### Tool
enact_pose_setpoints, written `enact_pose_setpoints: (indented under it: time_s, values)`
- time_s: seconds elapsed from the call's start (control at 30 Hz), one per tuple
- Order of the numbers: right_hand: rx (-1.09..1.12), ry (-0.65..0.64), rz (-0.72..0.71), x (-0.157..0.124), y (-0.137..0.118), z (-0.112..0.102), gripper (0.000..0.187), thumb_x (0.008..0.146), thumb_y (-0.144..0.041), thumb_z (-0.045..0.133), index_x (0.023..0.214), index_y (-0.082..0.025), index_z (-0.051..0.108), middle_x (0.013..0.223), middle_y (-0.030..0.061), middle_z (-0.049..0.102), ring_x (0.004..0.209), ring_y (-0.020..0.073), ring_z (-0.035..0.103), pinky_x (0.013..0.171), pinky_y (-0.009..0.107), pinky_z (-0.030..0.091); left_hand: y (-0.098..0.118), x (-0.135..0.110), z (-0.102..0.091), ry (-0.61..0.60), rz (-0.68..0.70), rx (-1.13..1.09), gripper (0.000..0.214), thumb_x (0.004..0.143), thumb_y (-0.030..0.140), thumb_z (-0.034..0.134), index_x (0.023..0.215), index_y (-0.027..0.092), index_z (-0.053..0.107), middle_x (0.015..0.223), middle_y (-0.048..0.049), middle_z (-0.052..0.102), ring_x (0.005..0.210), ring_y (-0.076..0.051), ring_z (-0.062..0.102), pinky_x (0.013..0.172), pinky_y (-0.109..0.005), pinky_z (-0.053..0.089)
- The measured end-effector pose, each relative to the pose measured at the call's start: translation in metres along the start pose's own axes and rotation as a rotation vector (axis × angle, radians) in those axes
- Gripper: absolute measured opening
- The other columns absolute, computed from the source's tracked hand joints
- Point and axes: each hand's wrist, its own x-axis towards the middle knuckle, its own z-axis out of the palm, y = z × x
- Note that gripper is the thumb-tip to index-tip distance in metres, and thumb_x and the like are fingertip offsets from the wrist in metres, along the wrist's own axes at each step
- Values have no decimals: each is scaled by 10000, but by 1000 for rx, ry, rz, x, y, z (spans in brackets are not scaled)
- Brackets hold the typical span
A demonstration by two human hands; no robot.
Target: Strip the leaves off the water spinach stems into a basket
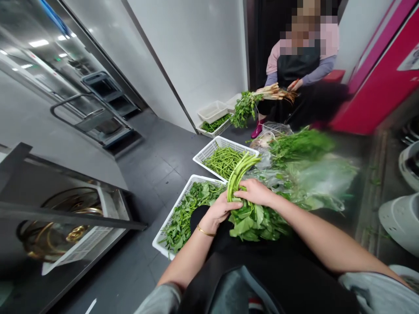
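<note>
A bunch of leafy greens [241,172] is in both my hands above my lap, its long pale-green stems bending up and away from me. My left hand [220,208], with a gold bangle on its wrist, wraps round the stems from the left. On the right side, my right hand [257,191] has its fingers closed on the same stems; the broad leaves [255,222] hang below towards me. Left of my knee stands a white basket [173,218] of leafy pieces. Just beyond it, another white basket [204,157] holds cut green stems.
Plastic bags [327,179] and loose greens [301,146] lie to the right. Opposite sits a co-worker [299,61] holding a rooted bunch of herbs [252,102]. Further baskets [212,112] stand by the wall. A metal shelf [124,224] is at left, a folded trolley [94,113] behind.
</note>
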Motion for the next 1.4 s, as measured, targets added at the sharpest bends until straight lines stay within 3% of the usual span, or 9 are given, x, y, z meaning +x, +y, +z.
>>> enact_pose_setpoints:
  time_s: [0.33,0.5,0.6,0.7,0.8,0.93,1.07,1.2,1.4]
  values:
    - [-52,73,39,-12,16,-11,263,835,-309,478,658,-166,611,562,-24,528,542,111,446,546,228,297,-6,16,4,235,65,-128,381,543,185,792,887,128,637,781,-32,671,633,-130,618,682,-268,496]
    - [-278,225,212,-16,50,-34,315,886,-298,387,742,-161,631,691,64,644,608,162,550,585,262,379,-7,19,-10,427,193,-106,279,561,186,770,783,149,605,643,25,623,495,-85,549,557,-228,471]
    - [-389,118,237,-26,81,-50,247,847,-320,474,788,-173,664,753,95,685,654,211,598,619,306,430,3,12,-25,411,113,-194,237,592,222,755,740,143,589,553,35,560,454,-92,521,531,-248,473]
    - [-470,23,249,-40,81,-55,242,799,-272,544,967,-162,681,803,120,704,698,256,636,664,360,468,10,8,-31,319,26,-307,211,638,256,732,753,134,604,566,6,567,526,-123,568,577,-273,496]
    - [-381,9,114,-48,46,-44,357,857,-299,488,1166,-174,616,986,119,703,831,251,658,760,363,480,11,10,-27,264,-21,-377,165,669,240,715,730,136,601,586,-8,585,565,-138,591,596,-283,504]
    - [-331,-265,-39,-41,4,-5,275,836,-336,552,1019,-169,670,940,113,712,846,252,665,721,310,478,10,14,-19,269,-39,-460,116,728,220,655,688,135,588,600,-23,613,591,-156,614,665,-323,528]
    - [-330,-145,49,-31,12,26,234,858,-312,529,962,-154,666,904,122,710,845,258,665,711,307,470,13,14,-18,270,-105,-509,83,747,162,566,743,100,622,680,-86,666,712,-227,659,748,-386,526]
    - [-168,50,36,-36,25,25,247,863,-318,534,1046,-189,638,961,69,710,849,209,664,755,287,468,14,13,-18,330,29,-606,180,715,56,519,841,94,641,752,-81,689,731,-208,663,834,-391,499]
    - [-246,-92,83,-34,19,30,193,840,-310,557,875,-188,702,831,78,723,784,230,672,677,281,460,15,16,-12,355,181,-654,289,733,57,534,991,143,634,722,-34,671,706,-171,644,829,-394,490]
